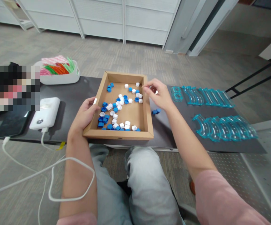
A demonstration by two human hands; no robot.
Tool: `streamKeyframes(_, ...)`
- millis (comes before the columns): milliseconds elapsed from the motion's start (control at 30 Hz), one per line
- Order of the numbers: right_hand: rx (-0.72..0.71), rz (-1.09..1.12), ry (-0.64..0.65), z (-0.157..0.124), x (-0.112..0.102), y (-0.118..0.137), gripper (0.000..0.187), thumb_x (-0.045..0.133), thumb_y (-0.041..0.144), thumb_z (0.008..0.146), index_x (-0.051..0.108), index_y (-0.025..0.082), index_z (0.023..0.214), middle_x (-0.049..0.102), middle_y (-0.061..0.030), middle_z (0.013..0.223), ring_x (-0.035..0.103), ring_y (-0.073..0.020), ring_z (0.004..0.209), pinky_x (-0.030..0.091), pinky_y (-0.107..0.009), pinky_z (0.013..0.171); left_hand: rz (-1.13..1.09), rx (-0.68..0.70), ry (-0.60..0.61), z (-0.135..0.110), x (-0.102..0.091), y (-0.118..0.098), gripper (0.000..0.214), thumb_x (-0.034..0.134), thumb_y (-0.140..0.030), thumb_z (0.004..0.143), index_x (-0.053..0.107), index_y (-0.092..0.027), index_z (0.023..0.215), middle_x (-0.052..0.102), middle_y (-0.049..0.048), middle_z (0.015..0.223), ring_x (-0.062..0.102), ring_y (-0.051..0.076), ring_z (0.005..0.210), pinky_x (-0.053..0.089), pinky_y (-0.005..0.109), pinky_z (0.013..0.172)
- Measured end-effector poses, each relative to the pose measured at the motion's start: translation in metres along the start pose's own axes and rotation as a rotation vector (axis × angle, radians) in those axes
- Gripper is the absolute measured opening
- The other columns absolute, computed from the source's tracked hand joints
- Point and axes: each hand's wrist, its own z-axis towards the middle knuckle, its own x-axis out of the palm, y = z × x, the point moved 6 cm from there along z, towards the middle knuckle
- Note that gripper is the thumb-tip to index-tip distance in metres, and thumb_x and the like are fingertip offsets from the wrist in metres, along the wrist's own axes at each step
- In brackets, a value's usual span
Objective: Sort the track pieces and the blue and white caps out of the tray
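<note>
A shallow cardboard tray (148, 116) lies on a dark table, holding several small blue and white hexagonal pieces (116, 109). My left hand (85, 114) rests against the tray's left wall, fingers curled, with a small white piece pinched at the fingertips near the rim. My right hand (157, 95) hovers over the tray's right wall, thumb and fingers pinched together, with a small white piece showing by the fingers. Two blue pieces (156, 111) lie on the table just right of the tray.
Rows of translucent teal curved track parts (219, 126) lie at the right. A white power bank (45, 113) with a cable, a phone (9, 125) and a white basket of coloured strips (58, 73) stand at the left. My knees are under the table's front edge.
</note>
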Motion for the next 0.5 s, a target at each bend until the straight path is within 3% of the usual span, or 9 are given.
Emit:
streamKeyframes(100,-0.132,-0.007,0.322,0.001,0.045,0.047,0.034,0.068,0.052,0.120,0.085,0.026,0.133,0.079,-0.0091,0.123,0.070,-0.0262,0.104,0.054,-0.040,0.096,0.004,0.010,0.011,0.000,0.000,0.000,0.064,0.078,-0.038,0.067,0.076,-0.023,0.129,0.084,0.0054,0.120,0.075,0.029,0.110,0.061,0.039,0.099)
streamKeyframes(200,-0.140,-0.167,0.569,-0.007,0.076,0.069,0.037,0.077,0.045,0.116,0.082,0.028,0.149,0.079,-0.0103,0.135,0.073,-0.0298,0.116,0.051,-0.041,0.102,-0.011,0.022,0.009,-0.001,0.001,0.000,0.064,0.078,-0.038,0.067,0.076,-0.024,0.129,0.084,0.0063,0.121,0.074,0.030,0.113,0.061,0.039,0.100)
streamKeyframes(333,-0.071,-0.351,0.683,-0.014,0.085,0.074,0.025,0.079,0.038,0.115,0.086,0.030,0.138,0.080,-0.0093,0.137,0.074,-0.0311,0.119,0.047,-0.041,0.099,-0.003,0.030,0.001,-0.001,0.003,0.000,0.063,0.076,-0.036,0.068,0.077,-0.024,0.131,0.085,0.0059,0.122,0.075,0.030,0.116,0.061,0.041,0.103)
streamKeyframes(500,-0.040,-0.361,0.713,-0.013,0.084,0.079,0.008,0.082,0.030,0.109,0.082,0.025,0.115,0.082,-0.0070,0.131,0.072,-0.0265,0.104,0.041,-0.038,0.084,-0.017,0.022,0.007,-0.001,0.003,0.000,0.064,0.076,-0.035,0.068,0.076,-0.023,0.130,0.085,0.0057,0.124,0.075,0.030,0.118,0.060,0.041,0.107)
